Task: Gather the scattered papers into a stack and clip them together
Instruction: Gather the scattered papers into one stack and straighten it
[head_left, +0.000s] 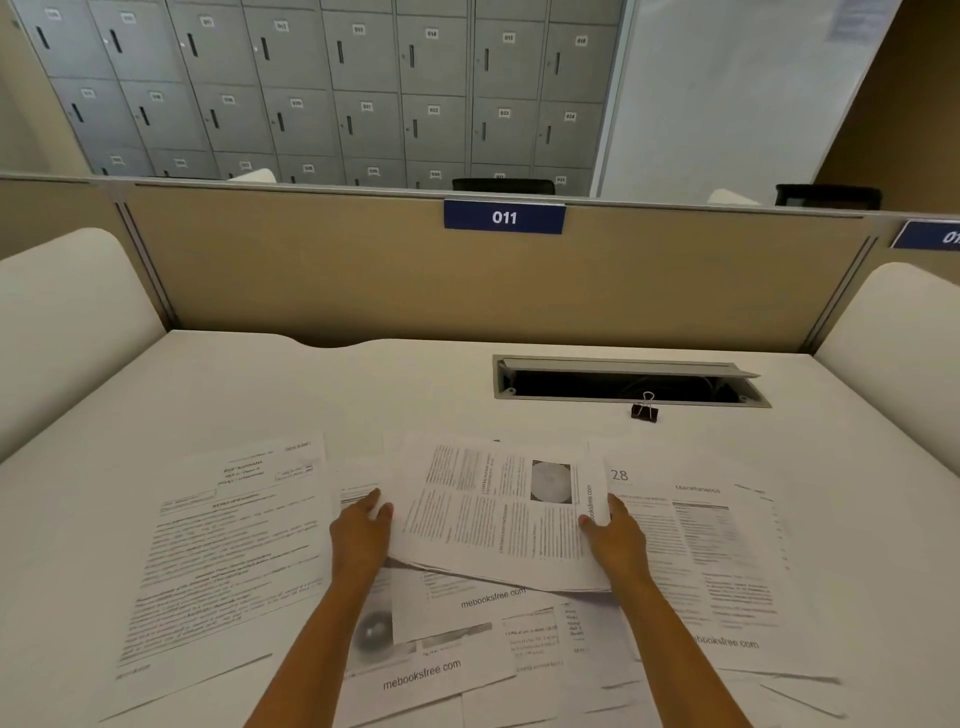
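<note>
Printed papers (228, 545) lie scattered over the near half of our white desk (311, 395). We hold a small sheaf (493, 519) just above the middle of them. Our left hand (361, 530) grips its left edge and our right hand (615, 535) its curled right edge. A black binder clip (644, 412) sits well apart, beside the cable hatch (623, 382).

open desk (363, 395) beyond papers (228, 545), clip (644, 411) seemingly reachable
</note>
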